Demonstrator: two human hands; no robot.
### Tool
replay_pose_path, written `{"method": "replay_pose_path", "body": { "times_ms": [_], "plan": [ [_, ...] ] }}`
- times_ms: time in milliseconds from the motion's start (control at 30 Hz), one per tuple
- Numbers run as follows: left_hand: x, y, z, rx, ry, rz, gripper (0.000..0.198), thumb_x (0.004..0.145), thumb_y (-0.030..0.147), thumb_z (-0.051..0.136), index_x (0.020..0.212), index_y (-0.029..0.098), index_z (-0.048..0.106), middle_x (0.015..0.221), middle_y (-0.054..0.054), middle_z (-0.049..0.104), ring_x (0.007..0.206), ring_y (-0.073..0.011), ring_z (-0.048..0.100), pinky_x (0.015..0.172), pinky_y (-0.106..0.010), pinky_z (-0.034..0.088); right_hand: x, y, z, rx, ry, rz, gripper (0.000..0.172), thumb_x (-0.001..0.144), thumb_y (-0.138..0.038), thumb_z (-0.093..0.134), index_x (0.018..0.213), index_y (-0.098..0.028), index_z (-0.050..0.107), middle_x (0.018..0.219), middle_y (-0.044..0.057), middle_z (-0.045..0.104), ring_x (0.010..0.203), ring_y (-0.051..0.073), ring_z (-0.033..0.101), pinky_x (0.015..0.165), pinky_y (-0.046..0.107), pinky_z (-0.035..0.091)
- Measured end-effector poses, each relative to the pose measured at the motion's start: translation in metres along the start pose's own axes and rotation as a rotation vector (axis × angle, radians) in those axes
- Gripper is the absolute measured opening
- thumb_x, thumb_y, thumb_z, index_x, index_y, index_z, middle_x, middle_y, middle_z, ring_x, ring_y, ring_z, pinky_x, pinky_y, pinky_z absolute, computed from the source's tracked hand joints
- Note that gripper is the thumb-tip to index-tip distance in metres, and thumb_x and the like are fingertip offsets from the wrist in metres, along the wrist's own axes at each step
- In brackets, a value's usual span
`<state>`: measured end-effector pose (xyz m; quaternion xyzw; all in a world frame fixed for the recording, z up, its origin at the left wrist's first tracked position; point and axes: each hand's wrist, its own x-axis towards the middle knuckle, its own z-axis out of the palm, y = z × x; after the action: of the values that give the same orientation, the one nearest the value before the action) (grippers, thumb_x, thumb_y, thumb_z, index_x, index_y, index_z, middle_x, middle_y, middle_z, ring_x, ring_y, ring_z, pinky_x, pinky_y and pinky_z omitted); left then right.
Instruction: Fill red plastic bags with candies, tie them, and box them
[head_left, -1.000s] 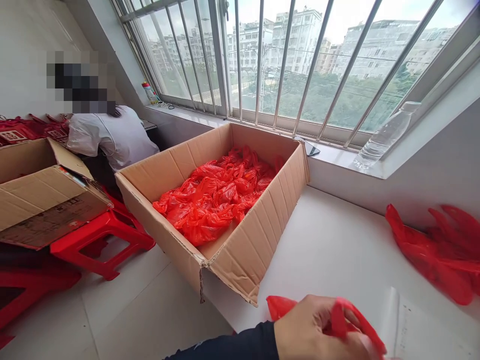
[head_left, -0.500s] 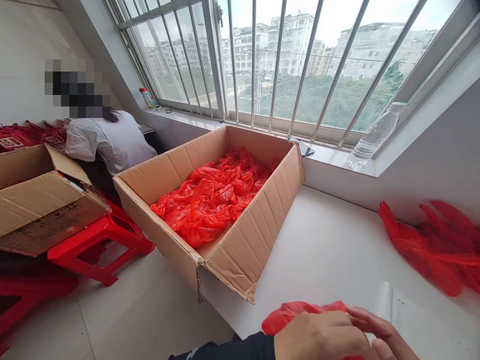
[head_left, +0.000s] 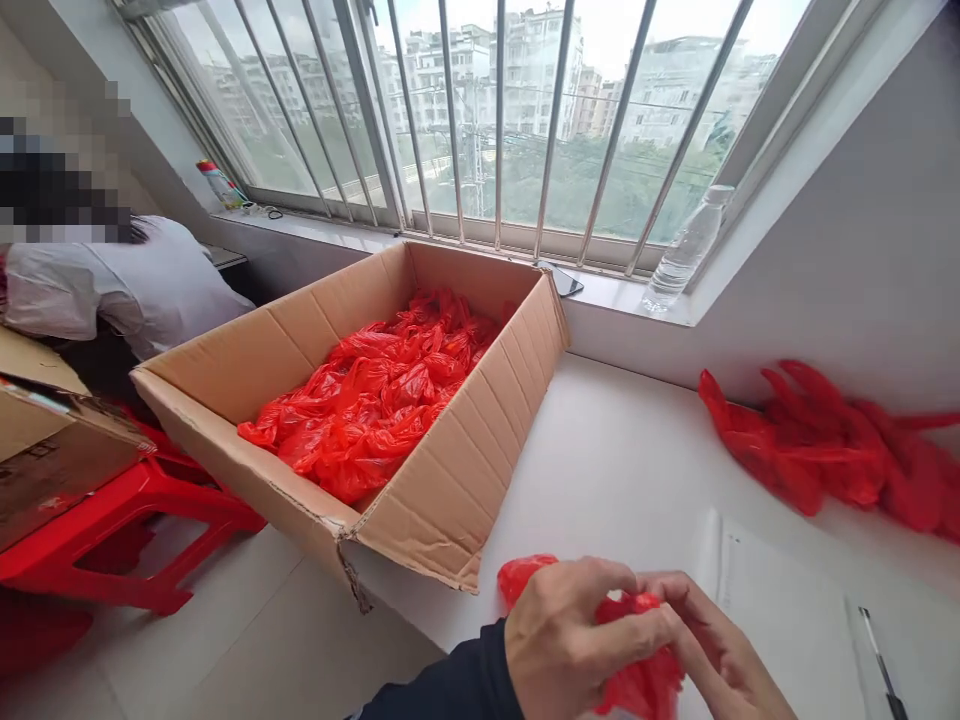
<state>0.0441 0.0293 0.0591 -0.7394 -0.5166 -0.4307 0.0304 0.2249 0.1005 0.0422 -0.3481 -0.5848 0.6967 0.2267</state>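
Note:
Between my two hands, low in the view, is a red plastic bag (head_left: 646,680). My left hand (head_left: 574,635), coming from a dark sleeve, pinches the bag with thumb and fingers. My right hand (head_left: 716,640) meets it from the other side, its fingertips closed on the same bag near its top. Part of the bag sticks out behind my left hand; its contents are hidden. Just beyond my hands stands an open cardboard box (head_left: 465,480) holding several knotted red bags (head_left: 375,390).
More red plastic bags (head_left: 817,440) lie against the wall at right. A paper sheet (head_left: 780,590) and a pen (head_left: 881,660) rest on the white table (head_left: 600,450). A water bottle (head_left: 690,245) and phone (head_left: 562,280) are on the sill. At left, a person (head_left: 142,280) sits near a red stool (head_left: 142,530).
My view has turned to the right, bringing the pen into sight. My hands, earlier partly overlapping, now face each other with fingertips together on the red bag.

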Motion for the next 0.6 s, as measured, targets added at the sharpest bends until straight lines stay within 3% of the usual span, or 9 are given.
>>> {"method": "replay_pose_path", "body": {
  "times_ms": [100,167,233,300,400,500,600],
  "plan": [
    [0.0,-0.007,-0.004,-0.072,-0.09,0.013,0.043,0.099,0.014,0.052,0.141,0.024,0.06,0.121,-0.013,0.071,0.101,-0.0214,0.071,0.084,-0.035,0.06,0.003,-0.009,-0.002,-0.062,0.019,-0.165,0.024,0.103,-0.046,0.049,0.1,-0.024,0.058,0.098,0.006,0.062,0.087,0.02,0.063,0.079,0.03,0.056],
    [-0.008,-0.016,-0.006,-0.07,-0.187,0.008,0.052,0.101,0.015,0.048,0.152,0.026,0.047,0.143,-0.015,0.061,0.132,-0.0275,0.059,0.108,-0.049,0.05,0.004,-0.008,-0.007,-0.122,0.146,-0.212,0.023,0.104,-0.045,0.048,0.099,-0.024,0.056,0.092,0.003,0.059,0.081,0.018,0.06,0.073,0.028,0.054],
    [-0.022,-0.027,-0.007,-0.041,-0.269,-0.031,0.057,0.103,0.014,0.043,0.158,0.027,0.037,0.157,-0.011,0.051,0.147,-0.0274,0.043,0.121,-0.055,0.035,0.002,0.002,-0.017,-0.239,0.32,-0.192,0.023,0.104,-0.046,0.048,0.099,-0.024,0.055,0.09,0.002,0.057,0.078,0.017,0.056,0.068,0.027,0.049],
    [-0.041,-0.037,-0.011,-0.024,-0.317,-0.104,0.061,0.102,0.009,0.039,0.16,0.028,0.033,0.16,-0.008,0.048,0.15,-0.0248,0.039,0.124,-0.053,0.031,-0.004,0.015,-0.031,-0.352,0.469,-0.138,0.024,0.104,-0.047,0.049,0.099,-0.024,0.054,0.088,0.001,0.055,0.078,0.017,0.054,0.068,0.027,0.047],
    [-0.063,-0.043,-0.015,-0.021,-0.358,-0.215,0.058,0.102,0.007,0.038,0.156,0.027,0.039,0.158,-0.007,0.05,0.15,-0.0231,0.04,0.122,-0.049,0.037,-0.012,0.034,-0.046,-0.323,0.563,-0.058,0.027,0.103,-0.049,0.049,0.097,-0.023,0.054,0.086,0.001,0.055,0.082,0.018,0.055,0.076,0.031,0.048],
    [-0.064,-0.035,-0.012,-0.041,-0.385,-0.292,0.051,0.109,0.031,0.032,0.159,0.023,0.035,0.165,-0.012,0.039,0.153,-0.0277,0.034,0.119,-0.051,0.04,-0.013,0.039,-0.042,-0.085,0.566,-0.08,0.025,0.103,-0.049,0.051,0.106,-0.024,0.052,0.097,0.004,0.062,0.094,0.02,0.06,0.088,0.036,0.051],
    [-0.054,-0.023,0.0,-0.057,-0.418,-0.283,0.064,0.107,0.05,0.023,0.163,0.018,0.023,0.171,-0.014,0.022,0.157,-0.0344,0.019,0.122,-0.06,0.03,-0.008,0.036,-0.02,0.062,0.468,-0.134,0.037,0.1,-0.047,0.058,0.13,-0.027,0.048,0.101,0.003,0.064,0.093,0.02,0.064,0.087,0.038,0.054]
  ]
}}
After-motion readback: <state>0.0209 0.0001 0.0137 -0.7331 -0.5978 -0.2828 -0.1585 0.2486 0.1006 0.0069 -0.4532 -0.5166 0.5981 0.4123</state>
